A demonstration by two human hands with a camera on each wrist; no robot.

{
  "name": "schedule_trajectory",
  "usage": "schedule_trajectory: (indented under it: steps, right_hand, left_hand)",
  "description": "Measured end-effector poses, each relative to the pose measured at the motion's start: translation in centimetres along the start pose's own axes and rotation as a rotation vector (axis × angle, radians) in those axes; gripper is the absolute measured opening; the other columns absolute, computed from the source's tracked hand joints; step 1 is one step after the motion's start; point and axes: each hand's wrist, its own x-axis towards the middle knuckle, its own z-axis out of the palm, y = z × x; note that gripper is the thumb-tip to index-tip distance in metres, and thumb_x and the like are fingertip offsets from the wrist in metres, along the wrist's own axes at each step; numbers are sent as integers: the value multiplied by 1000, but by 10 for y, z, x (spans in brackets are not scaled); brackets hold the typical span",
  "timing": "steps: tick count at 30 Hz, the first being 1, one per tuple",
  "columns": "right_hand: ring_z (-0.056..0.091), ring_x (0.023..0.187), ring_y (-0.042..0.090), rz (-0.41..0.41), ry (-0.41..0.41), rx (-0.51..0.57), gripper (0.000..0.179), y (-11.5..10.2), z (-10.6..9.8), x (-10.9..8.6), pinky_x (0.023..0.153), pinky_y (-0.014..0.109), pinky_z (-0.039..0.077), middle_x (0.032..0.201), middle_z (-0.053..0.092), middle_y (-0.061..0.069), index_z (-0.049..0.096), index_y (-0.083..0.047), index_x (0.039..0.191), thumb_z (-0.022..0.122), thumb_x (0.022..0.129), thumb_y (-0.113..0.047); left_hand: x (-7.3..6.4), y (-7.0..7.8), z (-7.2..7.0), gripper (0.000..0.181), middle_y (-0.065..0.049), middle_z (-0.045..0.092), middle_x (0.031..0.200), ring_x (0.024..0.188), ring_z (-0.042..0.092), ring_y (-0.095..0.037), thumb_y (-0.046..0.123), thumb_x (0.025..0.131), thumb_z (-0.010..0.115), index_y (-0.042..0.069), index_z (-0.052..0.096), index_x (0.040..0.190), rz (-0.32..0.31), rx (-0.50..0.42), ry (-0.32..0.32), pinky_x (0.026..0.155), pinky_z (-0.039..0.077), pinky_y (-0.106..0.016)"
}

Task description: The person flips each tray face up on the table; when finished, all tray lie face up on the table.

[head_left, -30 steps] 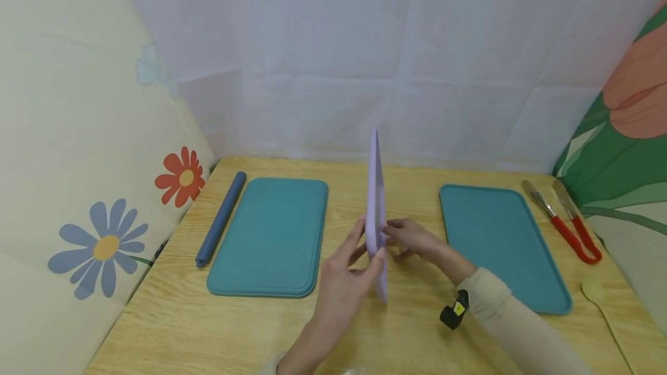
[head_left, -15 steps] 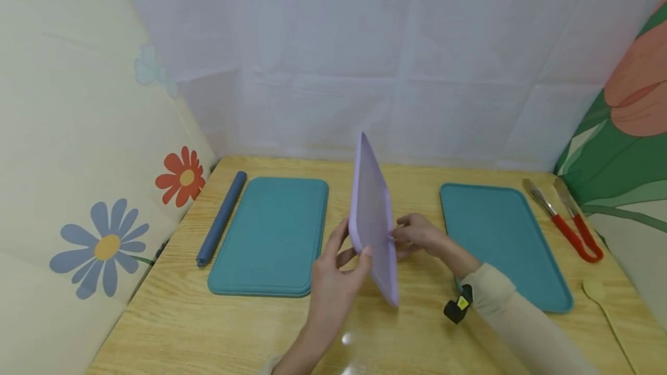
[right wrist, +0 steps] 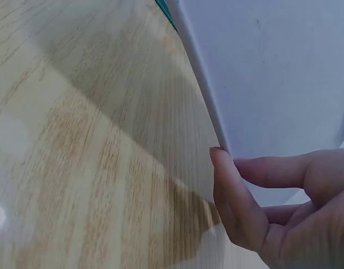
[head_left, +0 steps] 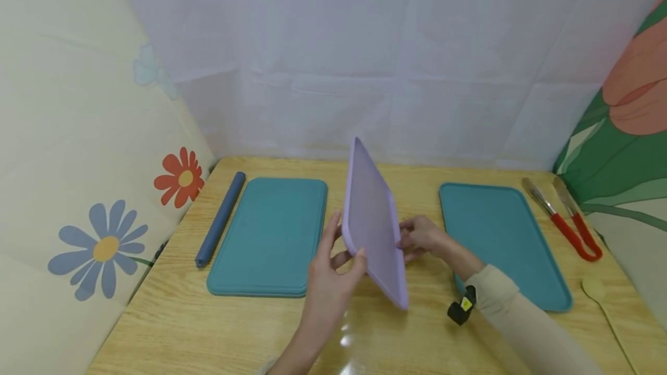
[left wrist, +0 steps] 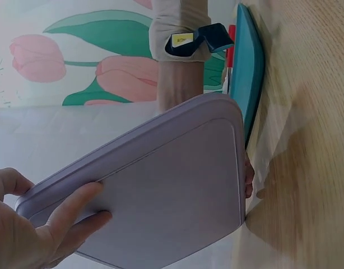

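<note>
A shallow light-purple tray (head_left: 371, 230) is held on edge and tilted above the middle of the table, its hollow side facing right. My left hand (head_left: 329, 282) pinches the tray's left edge, thumb on the hollow side and fingers behind. In the left wrist view those fingers lie on the outer face of the tray (left wrist: 172, 179). With thumb and fingertips my right hand (head_left: 423, 237) pinches the right, lower edge. The right wrist view shows this pinch of the right hand (right wrist: 295, 207) on the rim close above the wood.
A teal tray (head_left: 268, 242) lies face down at left, beside a dark blue rod (head_left: 221, 220). Another teal tray (head_left: 502, 245) lies face up at right, under the right forearm. Red-handled tongs (head_left: 568, 236) and a pale gold spoon (head_left: 594, 290) lie at far right.
The purple tray has gone from nearly vertical to leaning, its top edge moving left and its lower edge right. The left hand shifted left with it, the right hand slightly right.
</note>
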Motion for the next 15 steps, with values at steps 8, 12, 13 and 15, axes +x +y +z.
schedule_trajectory:
  steps: [8, 12, 13, 15]
  right_hand:
    - [65, 89, 24, 24, 31, -14, 59, 2, -3, 1, 64, 33, 59, 105, 54, 20, 35, 18, 137, 60, 84, 14]
    - [65, 85, 23, 32, 36, -17, 60, 3, -5, 0, 63, 34, 59, 104, 55, 20, 36, 17, 137, 59, 83, 15]
    - [64, 83, 22, 36, 39, -17, 60, 3, -5, 0, 62, 34, 59, 103, 56, 19, 37, 16, 138, 60, 82, 16]
    - [64, 79, 21, 43, 46, -18, 60, 4, -7, 0, 61, 34, 59, 101, 56, 19, 38, 15, 137, 60, 81, 16]
  left_hand:
    - [2, 1, -7, 74, -12, 37, 143, 115, 58, -35, 4, 90, 64, 34, 31, 149, -13, -66, -60, 76, 57, -36]
    - [2, 1, -15, 63, -12, 33, 149, 114, 59, -36, 13, 96, 60, 25, 31, 151, -27, -69, -100, 79, 56, -36]
    - [3, 1, -17, 60, -13, 33, 150, 113, 59, -36, 17, 98, 57, 22, 31, 151, -28, -72, -108, 79, 56, -36]
    - [6, 0, -22, 55, -14, 35, 150, 111, 61, -36, 23, 101, 52, 16, 31, 151, -32, -72, -116, 78, 57, -36]
